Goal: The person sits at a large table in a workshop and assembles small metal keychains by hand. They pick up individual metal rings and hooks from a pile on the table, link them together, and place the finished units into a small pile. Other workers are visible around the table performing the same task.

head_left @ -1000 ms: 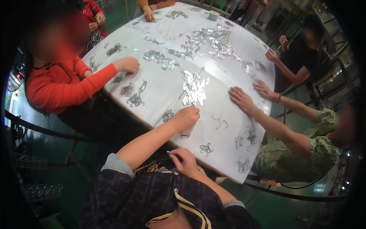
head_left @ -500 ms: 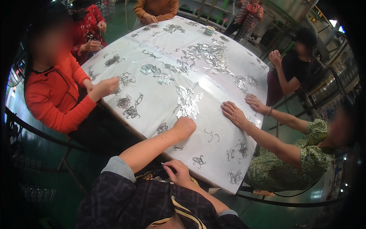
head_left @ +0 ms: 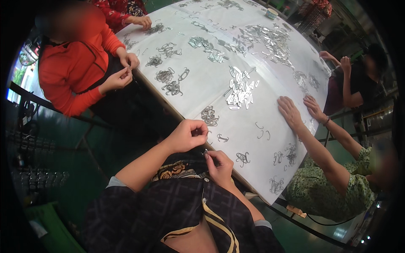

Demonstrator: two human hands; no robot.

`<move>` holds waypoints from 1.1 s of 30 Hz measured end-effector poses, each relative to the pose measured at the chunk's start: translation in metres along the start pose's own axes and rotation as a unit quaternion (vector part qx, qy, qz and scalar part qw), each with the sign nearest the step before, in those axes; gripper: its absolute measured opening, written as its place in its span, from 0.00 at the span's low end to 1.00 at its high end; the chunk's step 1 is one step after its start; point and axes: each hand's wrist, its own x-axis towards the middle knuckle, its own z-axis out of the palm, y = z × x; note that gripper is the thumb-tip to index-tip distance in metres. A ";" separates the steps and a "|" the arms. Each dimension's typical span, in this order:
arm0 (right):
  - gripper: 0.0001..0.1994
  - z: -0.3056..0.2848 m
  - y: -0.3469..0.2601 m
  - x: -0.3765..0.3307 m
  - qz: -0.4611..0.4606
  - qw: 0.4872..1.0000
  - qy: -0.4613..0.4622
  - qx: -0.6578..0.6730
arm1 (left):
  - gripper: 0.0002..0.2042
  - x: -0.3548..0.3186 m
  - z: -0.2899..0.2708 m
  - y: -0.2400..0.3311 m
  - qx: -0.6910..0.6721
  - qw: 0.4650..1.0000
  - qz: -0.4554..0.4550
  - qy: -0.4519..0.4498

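Just over the near table edge, my left hand is closed with thumb and fingertips together; whatever it pinches is too small to make out. Below and to the right of it, close to my body, my right hand grips a small shiny metal piece between thumb and finger. A tangled cluster of dark wire hooks lies on the table beyond my left hand, with a loose wire hook nearer my right hand. Farther off is a heap of flat, silvery oblong pieces.
The white-covered table also carries a large silvery heap, a hook cluster and a small tub. A person in orange-red sits left. On the right, another person's hand rests on the table.
My left hand has drawn back from the silvery heap to the table's near edge, close to my right hand. The table appears farther up and right. The orange-red-sleeved person's hands are lower.
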 end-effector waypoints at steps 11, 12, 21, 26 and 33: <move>0.04 0.001 0.002 0.003 -0.036 0.998 0.011 -0.046 | 0.04 -0.039 0.020 -0.001 0.119 0.988 0.044 0.088; 0.04 0.001 0.002 0.003 -0.044 0.997 0.010 -0.055 | 0.04 -0.040 0.021 -0.002 0.106 0.990 0.037 0.086; 0.09 -0.013 0.009 0.018 -0.091 0.993 0.066 -0.037 | 0.02 -0.043 0.025 0.005 0.035 0.998 0.040 0.028; 0.11 -0.033 0.049 0.092 -0.079 0.972 0.077 -0.209 | 0.03 -0.044 0.027 0.012 0.053 0.997 0.056 0.009; 0.12 -0.024 0.085 0.161 -0.084 0.934 0.038 -0.345 | 0.02 -0.047 0.030 0.016 0.050 0.997 0.052 0.012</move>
